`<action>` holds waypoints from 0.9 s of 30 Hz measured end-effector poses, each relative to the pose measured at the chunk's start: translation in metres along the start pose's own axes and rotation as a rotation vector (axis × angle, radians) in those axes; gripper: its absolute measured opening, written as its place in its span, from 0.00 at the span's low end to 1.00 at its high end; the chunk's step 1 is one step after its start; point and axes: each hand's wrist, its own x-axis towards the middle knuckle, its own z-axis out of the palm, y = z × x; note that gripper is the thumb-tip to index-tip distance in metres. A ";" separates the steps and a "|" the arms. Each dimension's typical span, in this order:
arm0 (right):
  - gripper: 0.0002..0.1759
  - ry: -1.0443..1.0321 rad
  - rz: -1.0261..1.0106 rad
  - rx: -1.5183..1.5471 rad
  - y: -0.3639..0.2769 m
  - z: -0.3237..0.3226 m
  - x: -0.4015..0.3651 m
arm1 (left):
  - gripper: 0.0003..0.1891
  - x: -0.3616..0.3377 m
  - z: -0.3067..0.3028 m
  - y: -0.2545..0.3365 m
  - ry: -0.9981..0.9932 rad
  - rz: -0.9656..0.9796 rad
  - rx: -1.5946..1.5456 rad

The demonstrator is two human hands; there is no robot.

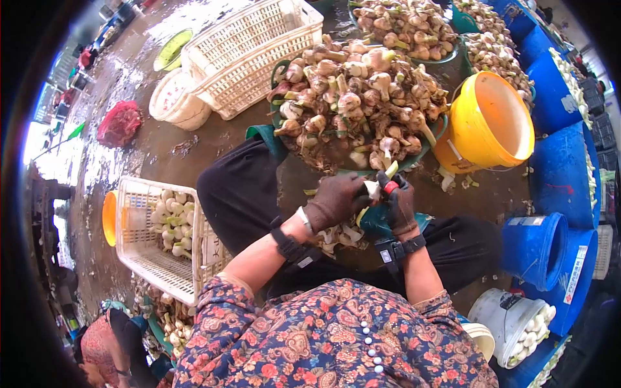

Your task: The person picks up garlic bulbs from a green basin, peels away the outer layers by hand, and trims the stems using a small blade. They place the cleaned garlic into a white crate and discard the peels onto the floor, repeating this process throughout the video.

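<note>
My left hand [335, 199], in a dark brown glove, is closed around a white, partly peeled garlic bulb [372, 189]. A pale green stem [391, 169] sticks up between the two hands. My right hand [401, 205], gloved too, is closed right beside the bulb. Something red [391, 187] shows at its fingers; I cannot tell whether it is a handle or a band. Just beyond the hands, a large heap of unpeeled garlic [362, 97] fills a green basin [424, 154]. Loose peelings [343, 237] lie below the hands, between my legs.
A yellow bucket [466, 123] stands right of the heap, a blue bucket [535, 249] farther right. White crates [252, 64] sit at the back left. Another crate [139, 253] at left holds peeled garlic. A white bucket [501, 317] of garlic stands near right. Another person [107, 343] is at lower left.
</note>
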 end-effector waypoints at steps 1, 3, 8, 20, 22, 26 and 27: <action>0.11 0.054 0.054 0.027 -0.006 -0.003 0.000 | 0.12 -0.008 0.002 -0.002 -0.068 0.071 -0.025; 0.12 -0.007 0.140 0.087 -0.008 0.002 -0.009 | 0.11 -0.016 -0.001 -0.002 -0.202 -0.007 0.113; 0.18 -0.258 0.041 0.311 0.041 -0.007 -0.005 | 0.09 -0.027 -0.033 -0.003 -0.310 -0.029 0.093; 0.22 -0.124 0.083 0.609 -0.018 0.014 -0.025 | 0.19 -0.022 -0.075 0.013 -0.133 -0.494 -1.015; 0.22 -0.008 0.066 0.460 -0.017 0.015 -0.027 | 0.23 -0.016 -0.059 0.010 -0.194 -0.524 -0.718; 0.23 0.146 0.052 0.110 0.004 0.015 -0.017 | 0.26 0.000 -0.050 0.041 -0.192 -0.461 -0.293; 0.19 0.147 0.021 0.099 0.006 0.017 -0.015 | 0.23 0.000 -0.039 0.034 -0.114 -0.499 -0.569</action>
